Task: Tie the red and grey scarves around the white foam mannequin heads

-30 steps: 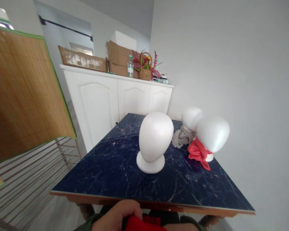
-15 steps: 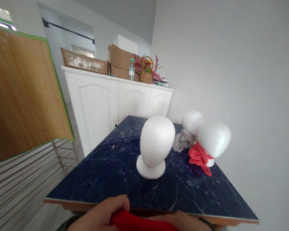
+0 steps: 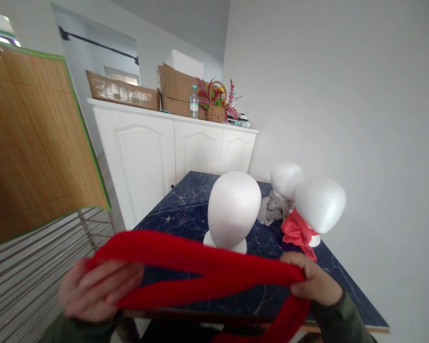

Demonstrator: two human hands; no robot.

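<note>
Both hands grasp a red scarf point(image 3: 200, 267) above the near edge of the surface point(image 3: 171, 214). The left hand point(image 3: 100, 288), blurred by motion, closes on one end. The right hand point(image 3: 312, 281) pinches the other, with a loose tail hanging below it. The scarf spans between them in two folds, in front of a bare foam head point(image 3: 234, 209). I judge it is held best with an even pull from both sides, level and untwisted, the tail clear of the edge. Print on the cardboard box point(image 3: 123, 93) and the bottle point(image 3: 193, 101) label is too blurred to read.
</note>
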